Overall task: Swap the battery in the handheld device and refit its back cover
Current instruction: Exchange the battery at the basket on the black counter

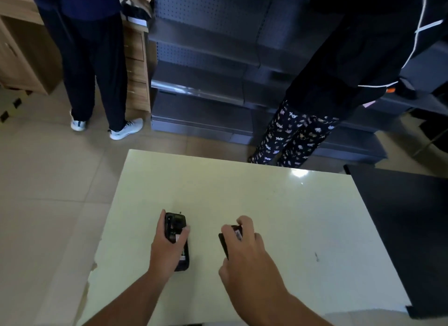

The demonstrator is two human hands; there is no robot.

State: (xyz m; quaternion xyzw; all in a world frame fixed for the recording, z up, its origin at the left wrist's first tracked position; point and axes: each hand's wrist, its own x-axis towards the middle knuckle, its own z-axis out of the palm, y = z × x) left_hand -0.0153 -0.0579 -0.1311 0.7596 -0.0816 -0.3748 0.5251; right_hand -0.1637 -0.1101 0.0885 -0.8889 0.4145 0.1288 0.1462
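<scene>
The handheld device lies back-up on the pale table, cover off, so its open compartment faces the ceiling. The left hand wraps round it, thumb on the right edge and fingers pressed against the left, clamping the body down. Just right of the device, the right hand curls over a dark flat piece and a small block with a pale label, fingertips pinching at the block. Whether that block is the battery, and the flat piece the back cover, I judge likely but cannot confirm; the hand hides most of both.

The risk I see is at the right hand: two parts are gathered under one grasp, and lifting the block could drag the flat piece along the glossy top or let one slip free. A battery turned the wrong way would also jam against the contacts.

The compartment shows a pale patch and dark fittings; whether a cell sits inside, I cannot tell.
</scene>
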